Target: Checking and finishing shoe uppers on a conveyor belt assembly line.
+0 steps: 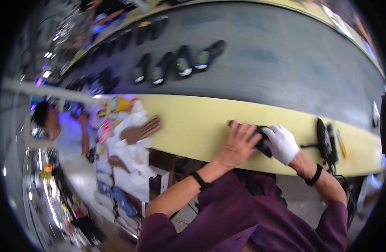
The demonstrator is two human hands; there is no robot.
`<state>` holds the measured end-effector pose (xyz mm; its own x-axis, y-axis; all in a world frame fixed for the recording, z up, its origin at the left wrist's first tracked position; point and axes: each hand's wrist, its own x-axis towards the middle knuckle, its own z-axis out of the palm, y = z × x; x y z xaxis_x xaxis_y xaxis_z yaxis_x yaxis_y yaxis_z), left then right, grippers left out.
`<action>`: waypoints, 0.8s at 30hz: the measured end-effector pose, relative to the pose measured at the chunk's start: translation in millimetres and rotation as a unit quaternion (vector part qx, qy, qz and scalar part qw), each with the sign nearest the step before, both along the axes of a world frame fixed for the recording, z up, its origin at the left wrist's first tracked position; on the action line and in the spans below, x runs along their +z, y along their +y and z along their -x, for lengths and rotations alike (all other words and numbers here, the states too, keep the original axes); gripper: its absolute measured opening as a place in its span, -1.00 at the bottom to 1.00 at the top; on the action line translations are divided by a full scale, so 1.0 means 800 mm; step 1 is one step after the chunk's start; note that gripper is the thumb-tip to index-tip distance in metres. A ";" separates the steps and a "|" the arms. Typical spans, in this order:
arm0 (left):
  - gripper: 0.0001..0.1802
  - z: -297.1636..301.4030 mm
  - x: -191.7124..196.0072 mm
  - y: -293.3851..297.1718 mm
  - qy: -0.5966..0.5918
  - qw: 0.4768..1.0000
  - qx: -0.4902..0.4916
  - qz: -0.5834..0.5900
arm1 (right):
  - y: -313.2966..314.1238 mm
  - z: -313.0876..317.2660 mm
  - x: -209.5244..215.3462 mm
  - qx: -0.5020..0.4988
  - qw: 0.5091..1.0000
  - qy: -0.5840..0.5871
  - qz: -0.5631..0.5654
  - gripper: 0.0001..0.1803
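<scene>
Your bare left hand (239, 143) lies fingers spread on a black shoe part (260, 140) on the yellow bench edge (193, 126); gloved right hand (282, 143) grips it w/ fingers curled.

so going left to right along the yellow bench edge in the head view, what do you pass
pile of white cloth and packets → brown shoe sole → left hand on a black piece → right hand in a white glove → black tool → yellow pen-like thing
</scene>
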<state>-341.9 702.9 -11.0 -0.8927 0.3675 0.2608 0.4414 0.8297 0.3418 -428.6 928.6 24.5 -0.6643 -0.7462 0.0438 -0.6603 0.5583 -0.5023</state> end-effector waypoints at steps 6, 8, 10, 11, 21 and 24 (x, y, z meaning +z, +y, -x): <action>-0.39 -0.004 -0.013 -0.004 0.064 0.997 0.037 -0.001 | -0.021 0.013 -0.017 0.094 0.983 0.138 -0.080 -0.70; -0.38 -0.001 -0.022 -0.002 0.070 0.997 0.046 -0.001 | -0.026 0.033 -0.025 0.093 0.986 0.068 -0.120 -0.78; -0.37 0.006 -0.016 0.002 0.071 0.997 0.041 -0.006 | -0.015 0.049 -0.042 0.028 0.995 0.045 -0.081 -0.87; -0.36 0.007 -0.015 0.002 0.069 0.997 0.043 -0.012 | -0.022 0.054 -0.037 0.002 0.999 0.025 -0.046 -0.88; -0.30 0.019 -0.019 -0.003 0.024 0.999 0.035 -0.023 | -0.030 0.090 -0.080 -0.069 0.982 -0.154 0.084 -0.88; -0.34 0.021 -0.022 0.003 0.043 0.998 0.049 -0.011 | -0.018 0.080 -0.096 -0.052 0.982 -0.099 0.152 -0.89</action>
<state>-358.9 705.1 -28.6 -0.8984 0.2723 0.3445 0.3863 0.8633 0.3249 -492.8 914.3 -52.3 -0.7548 -0.6457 0.1158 -0.4793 0.4223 -0.7694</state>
